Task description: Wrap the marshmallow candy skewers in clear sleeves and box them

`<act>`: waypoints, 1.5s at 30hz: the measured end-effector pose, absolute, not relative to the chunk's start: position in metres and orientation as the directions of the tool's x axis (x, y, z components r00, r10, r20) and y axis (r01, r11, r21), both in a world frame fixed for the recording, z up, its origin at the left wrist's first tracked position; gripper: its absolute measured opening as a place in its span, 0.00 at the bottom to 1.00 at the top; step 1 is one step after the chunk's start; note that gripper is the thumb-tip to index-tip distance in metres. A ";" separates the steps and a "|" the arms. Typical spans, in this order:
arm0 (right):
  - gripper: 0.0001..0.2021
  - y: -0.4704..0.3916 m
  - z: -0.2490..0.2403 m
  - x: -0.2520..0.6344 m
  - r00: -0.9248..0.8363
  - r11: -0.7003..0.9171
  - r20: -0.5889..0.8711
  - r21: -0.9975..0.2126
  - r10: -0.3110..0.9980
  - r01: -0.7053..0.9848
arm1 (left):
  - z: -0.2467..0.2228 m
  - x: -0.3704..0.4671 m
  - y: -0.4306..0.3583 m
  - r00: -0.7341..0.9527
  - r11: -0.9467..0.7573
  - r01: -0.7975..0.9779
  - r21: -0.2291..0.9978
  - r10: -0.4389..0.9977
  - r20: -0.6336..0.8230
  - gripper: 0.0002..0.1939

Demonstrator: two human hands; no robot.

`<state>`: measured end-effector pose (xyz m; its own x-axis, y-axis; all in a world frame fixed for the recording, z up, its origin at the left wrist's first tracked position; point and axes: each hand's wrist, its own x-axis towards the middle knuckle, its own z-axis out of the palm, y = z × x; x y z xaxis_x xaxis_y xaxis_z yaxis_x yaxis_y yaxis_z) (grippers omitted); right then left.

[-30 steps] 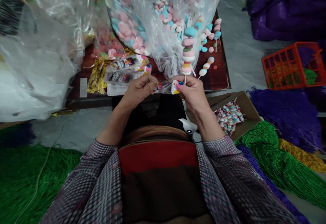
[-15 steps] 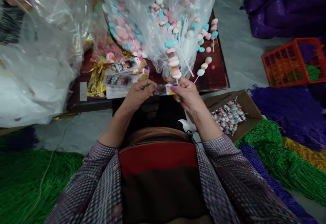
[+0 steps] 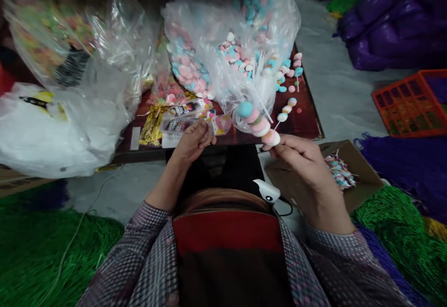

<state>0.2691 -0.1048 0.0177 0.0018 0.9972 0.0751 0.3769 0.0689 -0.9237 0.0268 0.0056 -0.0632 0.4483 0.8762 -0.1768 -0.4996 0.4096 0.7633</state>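
Observation:
In my right hand [image 3: 302, 160] is a marshmallow skewer [image 3: 260, 125], pinched low at its stick, most of which my fingers hide. The skewer leans up and left over the table's front edge, with blue, pink and white pieces. My left hand [image 3: 194, 142] is closed on a small clear packaging bag [image 3: 221, 124] with a colourful printed end that sticks out to the right. Just behind that hand lies a stack of similar printed bags [image 3: 181, 109], beside gold twist ties [image 3: 152, 128]. The skewer and the bag in my hands are apart.
Large plastic bags of marshmallows [image 3: 190, 67] and white sticks [image 3: 261, 76] stand on the dark table [image 3: 309, 121]. Another skewer [image 3: 287, 110] lies at right. A cardboard box [image 3: 366, 172] of wrapped skewers is below. A white bag [image 3: 59, 135] sits left.
My right hand has moved right and toward me with the skewer, away from the bag it was also touching. My left hand keeps the bag. The head view has shifted.

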 end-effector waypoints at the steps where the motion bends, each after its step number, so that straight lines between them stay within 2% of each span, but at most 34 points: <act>1: 0.10 -0.105 0.020 0.270 -0.037 0.106 0.099 -0.899 0.994 0.424 | -0.063 0.026 0.006 0.443 0.410 -0.490 0.769 0.877 -0.185 0.26; 6: 0.12 -0.105 0.022 0.276 -0.182 0.264 0.193 -0.767 0.964 0.585 | -0.066 0.022 0.008 0.438 0.366 -0.445 0.817 0.885 -0.157 0.27; 10: 0.11 -0.108 0.021 0.292 -0.222 0.297 0.197 -0.670 0.955 0.681 | -0.066 0.018 0.012 0.447 0.321 -0.347 0.881 0.883 -0.145 0.29; 16: 0.08 -0.112 0.015 0.304 -0.115 0.199 0.173 -0.617 0.978 0.761 | -0.054 0.007 0.019 0.510 0.164 -0.081 0.983 0.854 -0.100 0.28; 21: 0.06 -0.109 -0.005 0.292 -0.010 0.202 0.287 -0.649 0.958 0.734 | -0.041 0.005 0.023 0.565 0.036 0.023 0.999 0.824 -0.043 0.24; 24: 0.08 -0.106 -0.020 0.284 -0.002 0.215 0.280 -0.731 0.960 0.648 | -0.039 0.009 0.025 0.554 0.031 -0.016 0.999 0.833 -0.018 0.21; 26: 0.08 -0.106 -0.030 0.278 0.079 0.179 0.275 -0.792 0.958 0.584 | -0.037 0.014 0.026 0.512 0.057 -0.151 0.987 0.858 0.029 0.20; 28: 0.08 -0.106 -0.041 0.269 0.184 0.128 0.257 -0.845 0.949 0.519 | -0.032 0.022 0.025 0.480 0.104 -0.318 0.943 0.875 0.065 0.27; 30: 0.08 -0.104 -0.051 0.257 0.268 0.067 0.193 -0.907 0.944 0.416 | -0.024 0.029 0.022 0.476 0.152 -0.443 0.883 0.875 0.088 0.38; 32: 0.08 -0.101 -0.060 0.242 0.326 0.012 0.091 -0.971 0.941 0.238 | -0.016 0.035 0.018 0.466 0.162 -0.522 0.837 0.877 0.121 0.47; 34: 0.09 -0.097 -0.064 0.227 0.347 -0.024 -0.023 -1.000 0.937 -0.003 | -0.009 0.039 0.014 0.443 0.151 -0.572 0.806 0.884 0.149 0.50; 36: 0.10 -0.093 -0.062 0.214 0.317 -0.059 -0.129 -0.973 0.940 -0.222 | -0.005 0.040 0.010 0.413 0.139 -0.606 0.783 0.896 0.160 0.49; 38: 0.11 -0.091 -0.056 0.205 0.262 -0.104 -0.203 -0.932 0.943 -0.347 | -0.003 0.042 0.008 0.398 0.146 -0.633 0.761 0.904 0.158 0.45; 42: 0.14 -0.088 -0.047 0.192 0.199 -0.150 -0.253 -0.894 0.947 -0.423 | -0.001 0.051 0.007 0.357 0.192 -0.600 0.777 0.933 0.046 0.34; 45: 0.16 -0.085 -0.048 0.180 0.179 -0.150 -0.262 -0.868 0.948 -0.473 | -0.003 0.064 0.004 0.244 0.185 -0.598 0.780 0.969 -0.042 0.24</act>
